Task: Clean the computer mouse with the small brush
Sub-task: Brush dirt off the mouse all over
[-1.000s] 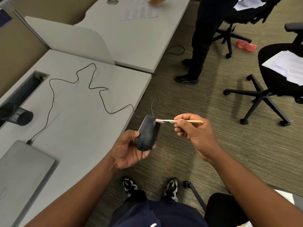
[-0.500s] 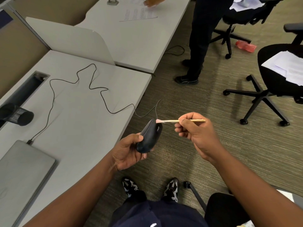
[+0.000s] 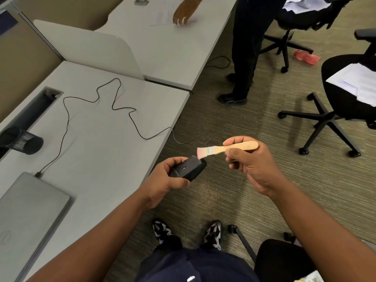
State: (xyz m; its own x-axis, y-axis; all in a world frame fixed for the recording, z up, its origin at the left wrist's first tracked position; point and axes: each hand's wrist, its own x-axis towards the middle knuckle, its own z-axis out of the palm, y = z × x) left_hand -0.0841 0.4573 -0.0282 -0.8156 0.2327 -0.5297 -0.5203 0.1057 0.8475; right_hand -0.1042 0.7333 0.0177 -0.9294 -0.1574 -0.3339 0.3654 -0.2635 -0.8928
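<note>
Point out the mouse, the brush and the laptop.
mouse point(image 3: 188, 167): head view, on its dark body, held in the left hand.
brush point(image 3: 242, 147): head view, on the wooden handle.
laptop point(image 3: 28, 208): head view, on the closed grey lid.

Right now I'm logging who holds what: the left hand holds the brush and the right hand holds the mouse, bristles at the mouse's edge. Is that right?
Not quite: the hands are swapped. The head view shows the left hand holding the mouse and the right hand holding the brush. The rest stands: the bristles are at the mouse's edge.
</note>
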